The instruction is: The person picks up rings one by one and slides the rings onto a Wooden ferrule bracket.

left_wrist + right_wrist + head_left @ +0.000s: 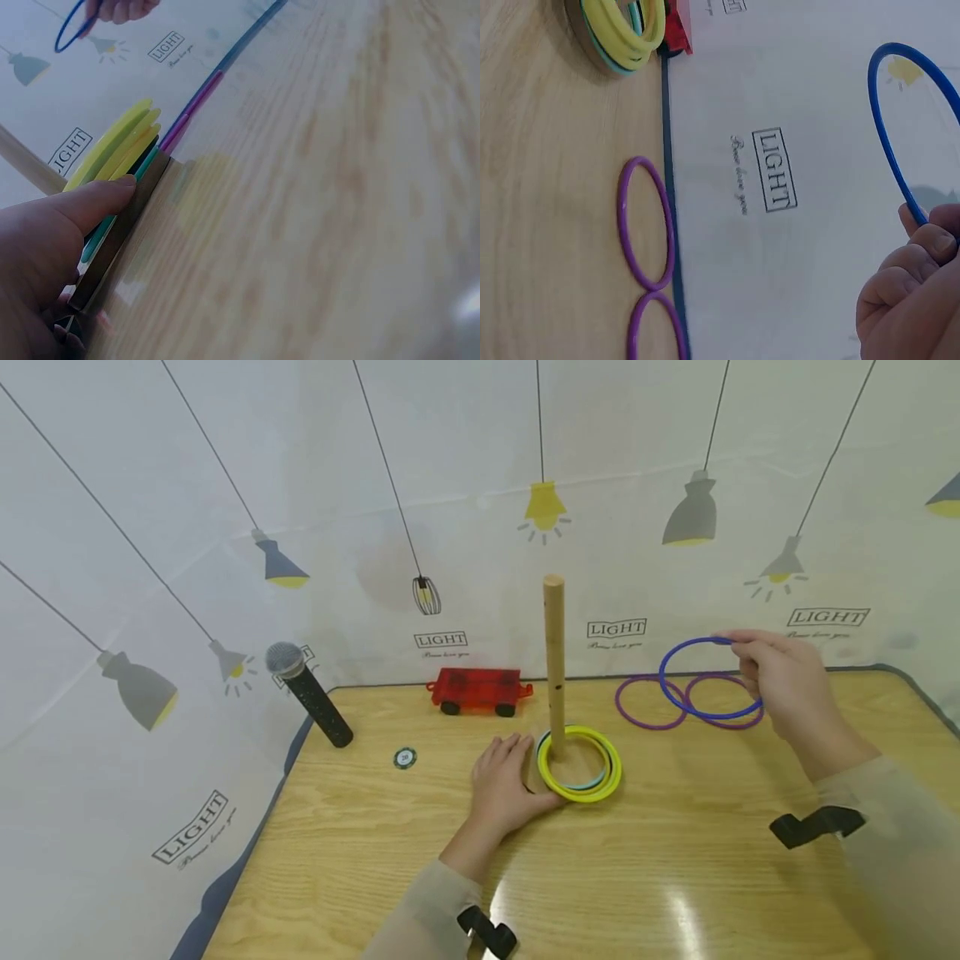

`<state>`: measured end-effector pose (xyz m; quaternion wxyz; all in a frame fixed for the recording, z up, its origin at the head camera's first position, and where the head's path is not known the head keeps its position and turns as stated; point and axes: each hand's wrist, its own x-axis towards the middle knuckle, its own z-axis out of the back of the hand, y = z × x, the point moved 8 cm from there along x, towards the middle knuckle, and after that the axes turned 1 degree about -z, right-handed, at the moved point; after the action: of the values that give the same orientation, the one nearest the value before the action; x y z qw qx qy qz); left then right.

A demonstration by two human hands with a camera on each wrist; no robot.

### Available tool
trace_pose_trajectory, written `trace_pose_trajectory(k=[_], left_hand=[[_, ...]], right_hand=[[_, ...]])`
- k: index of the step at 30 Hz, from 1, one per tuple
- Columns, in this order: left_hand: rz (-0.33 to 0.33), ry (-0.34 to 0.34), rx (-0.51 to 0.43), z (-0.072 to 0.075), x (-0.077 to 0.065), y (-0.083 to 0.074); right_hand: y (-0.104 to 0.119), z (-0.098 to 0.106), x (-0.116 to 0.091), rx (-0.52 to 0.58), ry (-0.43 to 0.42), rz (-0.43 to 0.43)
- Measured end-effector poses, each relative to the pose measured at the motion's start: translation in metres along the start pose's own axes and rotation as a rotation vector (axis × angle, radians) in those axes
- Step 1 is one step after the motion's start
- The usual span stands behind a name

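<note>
A wooden post (555, 660) stands upright on a brown base (120, 244), with several yellow rings (615, 768) stacked round its foot above dark and turquoise ones. My left hand (504, 787) holds the base at its left side, thumb (105, 196) along the near edge beside the stack. Some of its fingers are hidden in the left wrist view. Off to the right, my right hand (787, 681) pinches a blue ring (716, 717) by its edge, raised in the air. Behind and below it, two purple rings (618, 702) lie side by side on the table.
A red toy wagon (477, 689) with black wheels sits at the table's back edge. Further left stands a black microphone (318, 702), with a green-rimmed chip (405, 757) lying near it. A lamp-printed sheet (480, 510) rises behind the wooden table (615, 877).
</note>
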<state>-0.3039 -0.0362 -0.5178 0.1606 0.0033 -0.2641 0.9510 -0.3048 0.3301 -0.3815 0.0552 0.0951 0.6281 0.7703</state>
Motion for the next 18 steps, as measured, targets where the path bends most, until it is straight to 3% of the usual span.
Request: trace_pose_trajectory(k=[4,12,16,18], left_hand=[[0.002,0.004,0.002,-0.001,-0.001,0.001],[-0.005,-0.005,-0.005,-0.001,0.0,0.0],[-0.006,-0.002,0.0,-0.001,0.001,0.0],[-0.008,-0.004,0.003,0.0,0.001,0.0]], right_hand=[[0.022,-0.014,0.005,0.025,0.051,0.044],[0.069,-0.034,0.007,0.373,0.143,0.085],[0.094,-0.04,0.008,0.492,0.194,0.091],[0.107,-0.042,0.009,0.486,0.195,0.106]])
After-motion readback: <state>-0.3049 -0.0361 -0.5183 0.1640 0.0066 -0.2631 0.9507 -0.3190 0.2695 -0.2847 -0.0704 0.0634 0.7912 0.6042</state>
